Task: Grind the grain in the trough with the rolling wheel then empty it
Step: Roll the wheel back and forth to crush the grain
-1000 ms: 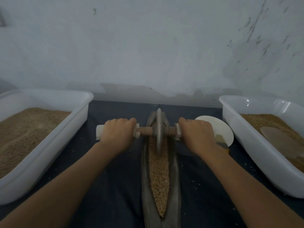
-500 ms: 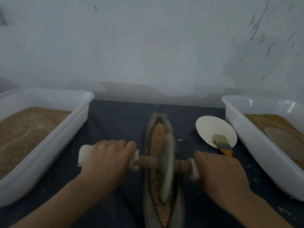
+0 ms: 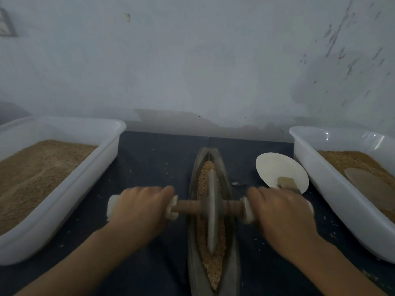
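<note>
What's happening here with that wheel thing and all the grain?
A person is grinding grain in a narrow boat-shaped trough. The left hand and right hand each grip one end of the axle through a rolling wheel, which stands on edge in the grain near the trough's middle. White tubs of grain sit on both sides, and a brush rests on a small plate.

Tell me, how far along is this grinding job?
Midway, it seems. Grain already lies in the trough, looking coarse and partly broken. Right now the left hand and right hand grip the axle handles, with the rolling wheel standing in the grain. Emptying is not yet done: the trough is full, and the brush lies untouched on the white plate.
</note>
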The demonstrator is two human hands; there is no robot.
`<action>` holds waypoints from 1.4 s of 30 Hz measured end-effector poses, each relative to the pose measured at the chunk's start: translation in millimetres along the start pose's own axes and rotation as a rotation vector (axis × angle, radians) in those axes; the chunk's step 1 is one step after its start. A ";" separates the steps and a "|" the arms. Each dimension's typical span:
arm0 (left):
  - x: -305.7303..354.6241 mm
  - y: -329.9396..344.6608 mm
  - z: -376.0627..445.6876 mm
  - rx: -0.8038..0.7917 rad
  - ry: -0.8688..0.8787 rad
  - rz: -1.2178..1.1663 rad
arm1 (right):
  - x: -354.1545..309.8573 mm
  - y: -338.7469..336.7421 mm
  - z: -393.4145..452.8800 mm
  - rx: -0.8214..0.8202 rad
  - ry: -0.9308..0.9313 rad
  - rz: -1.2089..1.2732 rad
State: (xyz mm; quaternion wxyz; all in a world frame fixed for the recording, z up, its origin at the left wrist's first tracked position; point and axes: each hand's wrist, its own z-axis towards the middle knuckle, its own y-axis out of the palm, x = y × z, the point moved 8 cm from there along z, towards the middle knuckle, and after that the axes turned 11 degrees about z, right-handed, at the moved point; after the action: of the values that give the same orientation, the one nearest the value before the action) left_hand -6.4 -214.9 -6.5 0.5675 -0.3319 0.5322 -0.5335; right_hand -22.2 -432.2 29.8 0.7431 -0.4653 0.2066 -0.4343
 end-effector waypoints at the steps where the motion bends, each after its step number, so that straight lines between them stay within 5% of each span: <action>1: 0.0 -1.0 -10.1 -0.014 -0.006 0.001 | -6.4 -6.1 -7.5 -0.001 -0.018 -0.005; 8: 17.5 -10.2 13.1 0.019 0.030 0.098 | 12.5 29.3 10.1 -0.258 0.103 -0.053; 15: 7.7 -7.3 71.6 0.085 0.003 0.109 | 39.8 46.0 58.1 -0.147 0.175 -0.053; 20: 13.6 -8.2 23.4 0.065 0.027 0.032 | 10.9 23.4 17.5 -0.165 0.079 -0.050; 24: 28.9 -29.2 -19.6 0.246 0.211 0.049 | -8.3 -3.2 -15.0 -0.024 0.010 0.018; 34: 8.0 -4.1 69.2 0.153 -0.033 0.109 | 39.5 43.9 56.5 -0.038 0.118 -0.079; 42: 24.3 -24.8 17.1 0.204 0.080 0.128 | 22.4 35.7 6.8 -0.196 0.152 0.049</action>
State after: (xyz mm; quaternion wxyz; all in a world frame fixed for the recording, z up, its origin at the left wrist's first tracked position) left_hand 0.4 -246.7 14.5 0.6096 -0.2161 0.5173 -0.5604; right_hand 10.8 -440.7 4.2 0.6867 -0.4962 0.3150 -0.4278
